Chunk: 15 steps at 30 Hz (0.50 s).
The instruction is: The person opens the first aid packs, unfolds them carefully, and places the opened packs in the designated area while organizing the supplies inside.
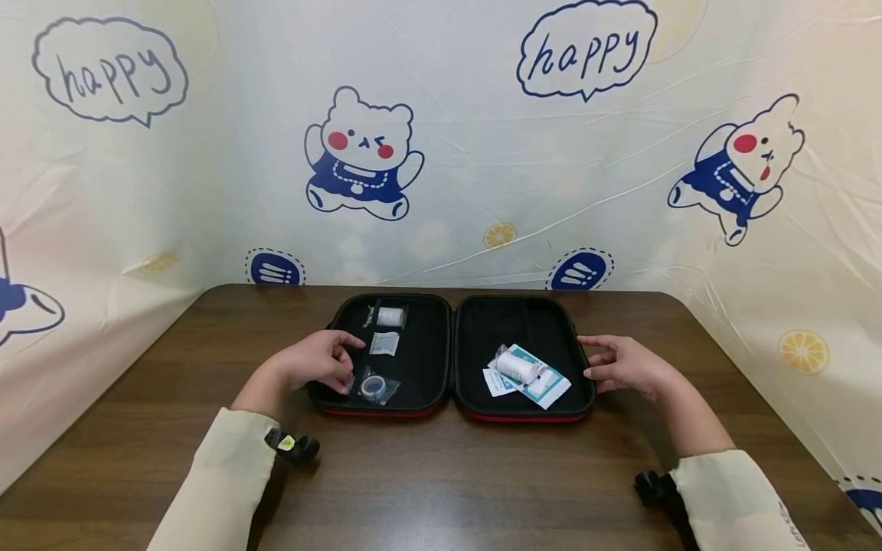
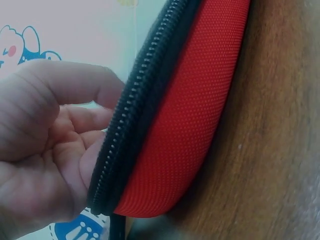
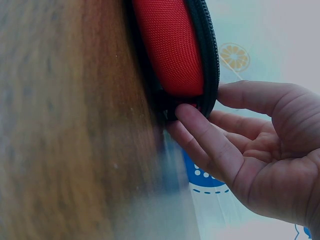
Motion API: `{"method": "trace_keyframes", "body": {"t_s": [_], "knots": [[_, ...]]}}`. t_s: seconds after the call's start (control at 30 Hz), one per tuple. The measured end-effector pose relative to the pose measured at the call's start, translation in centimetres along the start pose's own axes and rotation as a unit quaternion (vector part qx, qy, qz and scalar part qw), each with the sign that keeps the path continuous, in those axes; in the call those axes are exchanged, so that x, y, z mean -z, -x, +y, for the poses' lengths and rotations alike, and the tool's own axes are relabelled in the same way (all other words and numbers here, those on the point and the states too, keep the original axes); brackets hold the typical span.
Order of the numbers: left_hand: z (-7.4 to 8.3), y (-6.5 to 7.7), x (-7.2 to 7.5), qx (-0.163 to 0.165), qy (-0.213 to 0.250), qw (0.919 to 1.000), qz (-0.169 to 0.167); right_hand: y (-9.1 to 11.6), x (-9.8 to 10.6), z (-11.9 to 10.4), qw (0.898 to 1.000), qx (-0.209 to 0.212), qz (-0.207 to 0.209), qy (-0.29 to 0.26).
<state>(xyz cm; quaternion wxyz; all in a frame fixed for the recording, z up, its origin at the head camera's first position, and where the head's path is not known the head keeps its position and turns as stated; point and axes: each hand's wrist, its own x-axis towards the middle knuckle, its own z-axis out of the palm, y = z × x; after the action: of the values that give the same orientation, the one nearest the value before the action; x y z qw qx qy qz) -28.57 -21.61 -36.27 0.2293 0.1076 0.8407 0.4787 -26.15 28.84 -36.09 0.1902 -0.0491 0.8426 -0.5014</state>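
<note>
A black-lined case (image 1: 475, 418) with a red outer shell lies unfolded on the table. My left hand (image 1: 318, 361) reaches over the left half's edge, index finger extended inside. In the left wrist view, the zipper rim (image 2: 131, 102) hides its fingertips, so I cannot tell whether they pinch anything. Nearby in that half are a clear-bagged roll (image 1: 374, 387), a white packet (image 1: 384, 343) and a wrapped white roll (image 1: 390, 317). With fairly straight fingers, my right hand (image 1: 632, 366) touches the right half's outer side; the right wrist view shows fingertips at the red shell (image 3: 172, 47).
In the right half, a wrapped white roll (image 1: 517, 367) lies on teal-and-white packets (image 1: 550, 389). The brown wooden table (image 1: 455, 482) extends toward me. A printed curtain (image 1: 468, 153) hangs behind and along both sides.
</note>
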Motion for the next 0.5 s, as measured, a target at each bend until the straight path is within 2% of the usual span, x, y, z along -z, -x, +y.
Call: {"method": "trace_keyframes", "body": {"t_s": [0.17,0.3,0.5], "knots": [[0.12,0.14,0.08,-0.004,0.006,0.9999,-0.015,-0.05,0.07,0.08,1.000,0.000,-0.002,0.000],[0.17,0.19,0.09,-0.001,-0.003,0.9999,-0.015,-0.09,0.12,0.11,1.000,0.000,-0.004,-0.001],[0.09,-0.11,0.02,0.017,-0.018,0.9996,0.011,-0.15,0.15,0.07,1.000,-0.001,-0.006,0.000]]}}
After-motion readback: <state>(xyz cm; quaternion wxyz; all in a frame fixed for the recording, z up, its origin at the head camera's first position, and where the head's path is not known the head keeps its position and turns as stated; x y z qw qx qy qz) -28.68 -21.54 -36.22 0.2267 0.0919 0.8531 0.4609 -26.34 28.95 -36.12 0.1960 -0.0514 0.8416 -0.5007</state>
